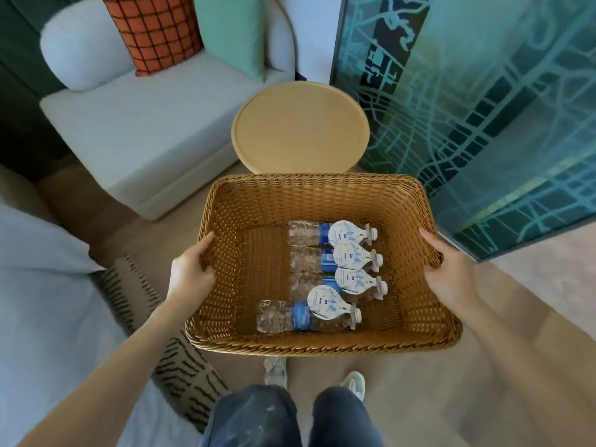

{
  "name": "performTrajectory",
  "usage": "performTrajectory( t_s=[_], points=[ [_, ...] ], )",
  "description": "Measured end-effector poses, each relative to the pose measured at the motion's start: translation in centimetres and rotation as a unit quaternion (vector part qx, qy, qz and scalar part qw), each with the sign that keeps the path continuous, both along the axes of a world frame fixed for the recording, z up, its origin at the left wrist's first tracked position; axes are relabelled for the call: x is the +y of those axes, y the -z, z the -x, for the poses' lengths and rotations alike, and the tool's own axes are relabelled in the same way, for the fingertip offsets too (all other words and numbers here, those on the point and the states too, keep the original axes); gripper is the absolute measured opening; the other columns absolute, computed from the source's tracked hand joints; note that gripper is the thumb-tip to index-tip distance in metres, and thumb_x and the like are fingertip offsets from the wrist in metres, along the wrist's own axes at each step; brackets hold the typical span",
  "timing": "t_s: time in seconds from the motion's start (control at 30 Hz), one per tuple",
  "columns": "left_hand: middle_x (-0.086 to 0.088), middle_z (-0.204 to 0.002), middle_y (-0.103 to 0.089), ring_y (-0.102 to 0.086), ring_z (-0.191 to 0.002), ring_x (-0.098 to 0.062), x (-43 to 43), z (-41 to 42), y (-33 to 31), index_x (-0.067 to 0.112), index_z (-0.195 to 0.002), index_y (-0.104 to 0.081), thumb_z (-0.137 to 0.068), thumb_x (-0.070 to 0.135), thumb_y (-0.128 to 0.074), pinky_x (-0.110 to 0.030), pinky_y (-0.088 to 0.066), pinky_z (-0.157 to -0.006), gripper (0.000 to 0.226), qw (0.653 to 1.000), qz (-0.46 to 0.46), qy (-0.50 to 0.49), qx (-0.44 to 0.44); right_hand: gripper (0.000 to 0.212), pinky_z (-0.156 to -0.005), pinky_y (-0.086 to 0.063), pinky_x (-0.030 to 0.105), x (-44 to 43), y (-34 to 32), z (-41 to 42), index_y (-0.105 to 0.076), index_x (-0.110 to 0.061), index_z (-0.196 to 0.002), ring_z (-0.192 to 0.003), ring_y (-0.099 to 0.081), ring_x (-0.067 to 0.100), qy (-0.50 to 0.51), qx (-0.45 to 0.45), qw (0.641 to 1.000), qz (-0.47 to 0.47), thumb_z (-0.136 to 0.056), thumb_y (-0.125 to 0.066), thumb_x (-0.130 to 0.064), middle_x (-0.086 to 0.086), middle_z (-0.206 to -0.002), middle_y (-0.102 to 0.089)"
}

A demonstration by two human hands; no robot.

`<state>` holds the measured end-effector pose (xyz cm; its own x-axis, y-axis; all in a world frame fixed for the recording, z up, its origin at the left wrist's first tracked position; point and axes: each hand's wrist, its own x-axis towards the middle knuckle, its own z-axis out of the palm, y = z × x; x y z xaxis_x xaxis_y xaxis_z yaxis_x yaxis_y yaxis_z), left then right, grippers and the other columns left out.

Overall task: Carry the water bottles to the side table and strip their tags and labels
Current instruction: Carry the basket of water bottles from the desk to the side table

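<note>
A: The basket [319, 180] is gripped at both side rims, left hand [190, 269] and right hand [448, 272] curled round; four water bottles [283, 317] are laid inside.
B: The round side table [300, 130] is seen just beyond, beside a pale sofa [135, 137]

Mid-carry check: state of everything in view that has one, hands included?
basket, held up by both side rims, short of the side table.
water bottles, four, lying on their sides in the basket, caps on.
tags, on all four necks.
blue labels, not stripped.
left hand, grips the left rim.
right hand, grips the right rim.
side table, beyond the basket's far rim.
</note>
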<state>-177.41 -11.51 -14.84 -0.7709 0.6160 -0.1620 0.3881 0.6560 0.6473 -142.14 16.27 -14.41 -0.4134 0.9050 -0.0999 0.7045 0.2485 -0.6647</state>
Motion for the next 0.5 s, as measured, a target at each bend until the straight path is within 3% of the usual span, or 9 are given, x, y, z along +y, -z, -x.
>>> performTrajectory(
  t_s=[0.07,0.17,0.23,0.27,0.3,0.37,0.43,0.5],
  points=[
    [-0.012,-0.139,-0.060,-0.058,-0.126,-0.030,0.2,-1.9,2.2,0.016,-0.147,-0.050,-0.085,-0.010,-0.056,-0.037,-0.041,-0.110,0.068,1.000,0.010,-0.002,-0.004,0.075,-0.094,-0.038,0.002,0.5,1.9,-1.6,-0.049,-0.022,-0.147,-0.111,-0.061,0.013,-0.006,0.002,1.000,0.015,-0.086,-0.061,0.020,0.008,-0.150,-0.051],
    [-0.012,-0.137,-0.061,-0.059,-0.123,-0.030,0.5,-5.0,5.7,0.018,-0.148,-0.049,-0.084,-0.008,-0.056,-0.039,-0.044,-0.108,0.069,1.000,0.023,-0.013,-0.004,0.074,-0.096,-0.057,0.034,1.2,4.9,-3.9,-0.047,-0.021,-0.149,-0.110,-0.069,0.028,-0.022,0.013,0.998,0.054,-0.088,-0.057,0.020,0.010,-0.154,-0.048],
    [-0.012,-0.137,-0.062,-0.059,-0.123,-0.030,0.9,-6.7,8.3,0.018,-0.148,-0.049,-0.083,-0.008,-0.056,-0.037,-0.044,-0.107,0.070,0.999,0.031,-0.017,-0.006,0.073,-0.097,-0.057,0.045,2.0,7.5,-5.2,-0.047,-0.019,-0.150,-0.113,-0.068,0.032,-0.027,0.021,0.997,0.063,-0.089,-0.056,0.021,0.010,-0.154,-0.047],
    [-0.012,-0.138,-0.062,-0.059,-0.123,-0.029,1.2,-7.4,9.6,0.018,-0.148,-0.049,-0.083,-0.008,-0.055,-0.036,-0.044,-0.107,0.070,0.999,0.033,-0.020,-0.009,0.073,-0.099,-0.057,0.038,2.5,8.9,-5.8,-0.047,-0.018,-0.150,-0.118,-0.065,0.029,-0.032,0.016,0.997,0.063,-0.089,-0.055,0.021,0.010,-0.154,-0.048],
    [-0.012,-0.138,-0.061,-0.059,-0.124,-0.029,1.6,-8.0,11.0,0.018,-0.148,-0.049,-0.083,-0.008,-0.055,-0.035,-0.044,-0.107,0.070,0.999,0.034,-0.023,-0.013,0.072,-0.096,-0.055,0.023,3.0,10.4,-6.4,-0.048,-0.017,-0.149,-0.119,-0.063,0.023,-0.037,0.009,0.997,0.061,-0.089,-0.056,0.022,0.011,-0.153,-0.048],
    [-0.013,-0.138,-0.061,-0.058,-0.124,-0.029,2.4,-8.8,14.1,0.017,-0.147,-0.049,-0.083,-0.009,-0.055,-0.031,-0.042,-0.107,0.070,0.999,0.037,-0.022,-0.013,0.073,-0.080,-0.047,0.000,3.9,13.6,-7.3,-0.048,-0.017,-0.149,-0.109,-0.062,0.012,-0.030,0.002,0.998,0.063,-0.088,-0.056,0.022,0.010,-0.153,-0.048],
    [-0.014,-0.136,-0.062,-0.058,-0.124,-0.030,3.2,-9.2,17.5,0.017,-0.147,-0.049,-0.083,-0.009,-0.054,-0.031,-0.041,-0.106,0.069,0.999,0.040,-0.022,-0.017,0.074,-0.076,-0.045,0.000,4.5,17.0,-7.9,-0.049,-0.018,-0.149,-0.096,-0.067,0.012,-0.018,-0.004,0.997,0.076,-0.088,-0.055,0.022,0.008,-0.153,-0.048],
    [-0.015,-0.133,-0.063,-0.059,-0.121,-0.032,4.1,-9.0,21.1,0.018,-0.148,-0.049,-0.084,-0.008,-0.055,-0.035,-0.043,-0.106,0.069,0.998,0.049,-0.018,-0.017,0.073,-0.068,-0.043,-0.001,5.0,20.7,-8.0,-0.051,-0.017,-0.148,-0.074,-0.055,-0.002,-0.007,-0.002,0.997,0.077,-0.087,-0.055,0.022,0.006,-0.151,-0.050]
  ],
)
